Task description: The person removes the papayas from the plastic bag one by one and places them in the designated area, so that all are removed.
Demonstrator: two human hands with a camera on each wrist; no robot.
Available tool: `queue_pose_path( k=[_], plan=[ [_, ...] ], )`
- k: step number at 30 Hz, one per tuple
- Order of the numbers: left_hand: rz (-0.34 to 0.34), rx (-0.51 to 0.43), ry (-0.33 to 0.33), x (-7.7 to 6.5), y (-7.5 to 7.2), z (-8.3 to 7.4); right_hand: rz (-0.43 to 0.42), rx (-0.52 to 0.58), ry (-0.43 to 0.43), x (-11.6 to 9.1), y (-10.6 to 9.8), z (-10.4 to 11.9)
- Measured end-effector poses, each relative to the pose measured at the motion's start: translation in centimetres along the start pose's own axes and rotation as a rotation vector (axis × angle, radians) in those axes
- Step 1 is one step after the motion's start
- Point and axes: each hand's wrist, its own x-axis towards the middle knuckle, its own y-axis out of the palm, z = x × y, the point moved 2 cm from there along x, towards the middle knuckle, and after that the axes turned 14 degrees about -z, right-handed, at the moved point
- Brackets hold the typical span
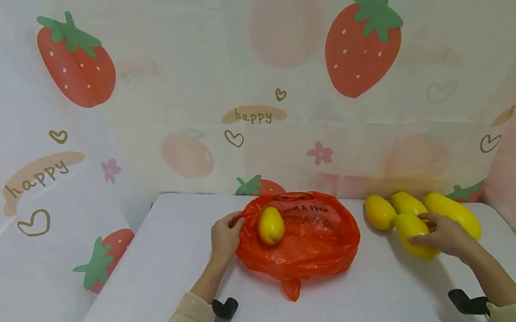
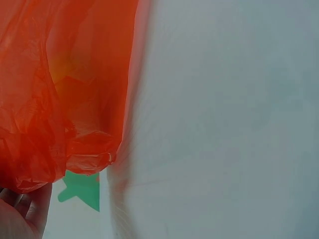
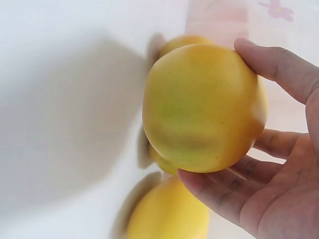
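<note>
A red plastic bag (image 1: 301, 251) lies in the middle of the table with its mouth spread wide. Inside it, toward the left, sits a yellow mango (image 1: 270, 225). My left hand (image 1: 225, 239) pinches the bag's left rim; in the left wrist view only part of this hand (image 2: 25, 214) shows below the bag (image 2: 94, 99). At the right, my right hand (image 1: 448, 234) grips another mango (image 1: 413, 234) between thumb and fingers. The right wrist view shows that mango (image 3: 199, 109) up close, with a greenish patch and its shadow cast on the white surface.
Behind the gripped mango stand a small mango (image 1: 379, 212), a second one (image 1: 407, 204) and a longer one (image 1: 458, 213). White cloth covers the table (image 1: 342, 301). A curtain (image 1: 213, 58) printed with strawberries encloses the back and sides.
</note>
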Motion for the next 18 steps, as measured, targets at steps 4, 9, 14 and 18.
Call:
queue_pose_path(
  k=[4,9,14,18],
  plan=[
    [0.008,-0.005,-0.004,0.0,0.0,0.0,0.011,0.0,0.024,0.1,0.2,-0.6],
    [0.011,-0.006,0.003,-0.1,0.0,0.0,0.032,-0.006,0.06,0.2,0.6,-1.2],
    [0.012,-0.008,-0.001,-0.1,0.0,-0.1,0.037,-0.021,0.066,0.3,1.0,-1.5],
    [0.012,-0.012,-0.006,-0.1,0.0,-0.1,0.031,-0.025,0.055,0.3,1.2,-1.7]
  ],
)
